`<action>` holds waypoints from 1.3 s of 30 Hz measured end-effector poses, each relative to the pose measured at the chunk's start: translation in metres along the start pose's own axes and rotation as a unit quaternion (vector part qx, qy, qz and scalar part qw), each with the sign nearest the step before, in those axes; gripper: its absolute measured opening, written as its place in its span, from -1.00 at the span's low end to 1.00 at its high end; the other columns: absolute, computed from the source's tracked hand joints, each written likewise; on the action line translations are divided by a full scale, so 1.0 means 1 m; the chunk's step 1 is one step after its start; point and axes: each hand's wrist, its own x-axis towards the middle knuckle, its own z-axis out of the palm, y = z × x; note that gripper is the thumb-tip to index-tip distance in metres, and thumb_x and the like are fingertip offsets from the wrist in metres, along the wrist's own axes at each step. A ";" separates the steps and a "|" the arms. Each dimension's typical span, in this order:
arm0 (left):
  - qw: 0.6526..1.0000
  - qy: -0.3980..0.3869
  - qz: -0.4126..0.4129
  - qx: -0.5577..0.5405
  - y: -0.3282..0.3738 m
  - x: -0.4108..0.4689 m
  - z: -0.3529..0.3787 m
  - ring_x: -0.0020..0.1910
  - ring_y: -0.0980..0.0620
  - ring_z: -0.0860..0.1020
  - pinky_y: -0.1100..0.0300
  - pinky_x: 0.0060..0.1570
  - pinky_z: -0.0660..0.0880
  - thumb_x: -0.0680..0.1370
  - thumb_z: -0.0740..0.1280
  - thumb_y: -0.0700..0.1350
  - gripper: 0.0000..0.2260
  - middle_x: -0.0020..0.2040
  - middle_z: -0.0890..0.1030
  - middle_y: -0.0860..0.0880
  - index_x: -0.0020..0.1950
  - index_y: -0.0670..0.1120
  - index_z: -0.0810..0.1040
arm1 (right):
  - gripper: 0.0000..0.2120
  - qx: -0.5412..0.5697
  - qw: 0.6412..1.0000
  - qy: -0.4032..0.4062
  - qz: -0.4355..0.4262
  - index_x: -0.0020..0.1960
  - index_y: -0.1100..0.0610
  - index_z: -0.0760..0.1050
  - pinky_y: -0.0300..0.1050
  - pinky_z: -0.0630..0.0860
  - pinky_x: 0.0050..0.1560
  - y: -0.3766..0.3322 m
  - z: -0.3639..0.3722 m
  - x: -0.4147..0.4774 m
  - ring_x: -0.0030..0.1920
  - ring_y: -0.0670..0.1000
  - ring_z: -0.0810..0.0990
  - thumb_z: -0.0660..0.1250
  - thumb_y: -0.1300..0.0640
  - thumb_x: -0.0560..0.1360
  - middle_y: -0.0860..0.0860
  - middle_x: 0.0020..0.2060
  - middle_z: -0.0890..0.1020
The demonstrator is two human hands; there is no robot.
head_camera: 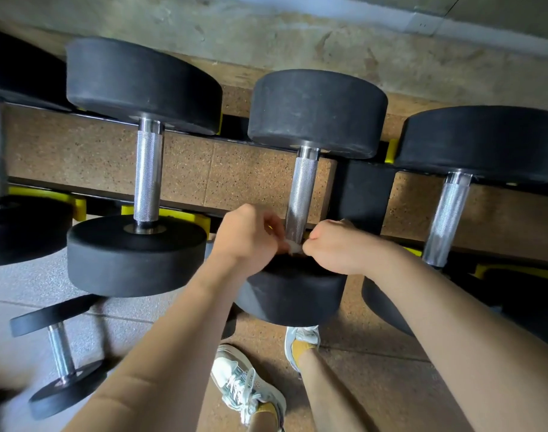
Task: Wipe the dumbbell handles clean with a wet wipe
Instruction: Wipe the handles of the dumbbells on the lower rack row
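White and crumpled, the wet wipe (293, 246) shows only as a small scrap between the two hands, at the near end of a knurled steel handle (301, 194). Whether it goes round the bar or just lies against it cannot be told, since the fingers cover most of it. The left hand (246, 241) comes in from the left with its fingers curled, and the fingertips pinch the wipe's left side. The right hand (336, 249) is balled up close, thumb and forefinger nipping the wipe's right edge. Both hands sit just above the near black head of the middle dumbbell (316, 113), whose far head rests up near the wall.

That dumbbell lies across a black rack (364, 188) fitted with yellow cradles (173, 213). A larger dumbbell (141, 88) lies beside it on the left and another dumbbell (481, 145) on the right, with their handles running roughly the same way. At the far left edge a further one is partly cut off. Lower down on the left sits a small dumbbell (59, 353) with thin plates.

Below the rack, brown speckled flooring (110, 157) meets grey tiles (17, 291). The person's pale laced shoes (244, 388), worn with yellow socks, stand on the floor under the forearms. A rough concrete wall (297, 35) runs behind the rack.
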 end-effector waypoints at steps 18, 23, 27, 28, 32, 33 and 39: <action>0.987 0.065 0.004 -0.147 -0.031 -0.091 0.031 0.54 0.10 0.06 0.45 0.39 0.00 0.34 0.29 0.33 -0.10 0.57 0.12 -0.04 0.55 -0.07 0.12 | -0.75 0.019 0.982 0.177 0.067 -0.05 0.14 0.66 -0.10 0.55 -0.08 -0.006 0.011 -0.012 -0.07 0.11 0.61 0.52 0.03 0.34 0.06 -0.08 0.67; 0.985 0.111 -0.015 -0.134 -0.021 -0.088 0.039 0.56 0.03 0.05 0.10 0.50 0.10 0.32 0.49 0.22 0.05 0.57 0.11 -0.09 0.57 -0.16 -0.03 | -0.86 -0.121 0.968 0.220 0.009 0.01 0.09 0.64 -0.07 0.55 -0.09 -0.034 0.022 -0.016 -0.06 0.12 0.61 0.39 0.08 0.48 0.07 -0.07 0.67; 0.984 0.115 -0.018 -0.134 -0.024 -0.089 0.042 0.55 0.03 0.06 0.10 0.49 0.12 0.30 0.51 0.21 0.06 0.57 0.12 -0.08 0.57 -0.16 -0.01 | -0.86 -0.130 0.977 0.153 -0.065 -0.07 0.02 0.68 -0.15 0.52 -0.12 -0.037 0.009 -0.028 -0.14 0.09 0.59 0.36 0.18 0.48 0.04 -0.14 0.65; 0.983 0.120 -0.015 -0.136 -0.025 -0.090 0.042 0.55 0.03 0.07 0.10 0.49 0.13 0.30 0.51 0.21 0.06 0.57 0.13 -0.09 0.57 -0.16 0.00 | -0.83 -0.127 0.979 0.134 -0.083 -0.07 -0.01 0.69 -0.15 0.55 -0.05 -0.037 0.006 -0.028 -0.10 0.07 0.61 0.36 0.19 0.49 0.01 -0.13 0.66; 0.981 0.124 -0.018 -0.149 -0.029 -0.088 0.044 0.54 0.03 0.12 0.09 0.48 0.17 0.27 0.52 0.23 0.05 0.55 0.18 -0.09 0.56 -0.15 0.06 | -0.78 -0.241 0.951 0.092 -0.172 -0.31 0.01 0.51 -0.05 0.59 -0.08 -0.054 0.002 -0.005 -0.14 0.11 0.61 0.33 0.28 0.44 0.02 -0.22 0.61; 0.980 0.123 -0.020 -0.154 -0.030 -0.087 0.044 0.53 0.04 0.14 0.07 0.46 0.19 0.26 0.52 0.25 0.05 0.55 0.20 -0.08 0.57 -0.13 0.07 | -0.75 -0.298 0.931 0.088 -0.193 -0.34 0.03 0.41 -0.05 0.56 -0.11 -0.059 0.004 0.001 -0.15 0.12 0.57 0.32 0.29 0.44 0.02 -0.22 0.55; 0.981 0.113 -0.034 -0.152 -0.029 -0.086 0.040 0.50 0.02 0.21 0.05 0.41 0.27 0.22 0.51 0.29 0.05 0.51 0.27 -0.06 0.55 -0.09 0.12 | -0.86 -0.316 0.917 0.095 -0.227 -0.03 -0.02 0.55 -0.09 0.45 -0.16 -0.057 0.005 0.011 -0.07 0.15 0.59 0.30 0.20 0.50 0.04 -0.12 0.61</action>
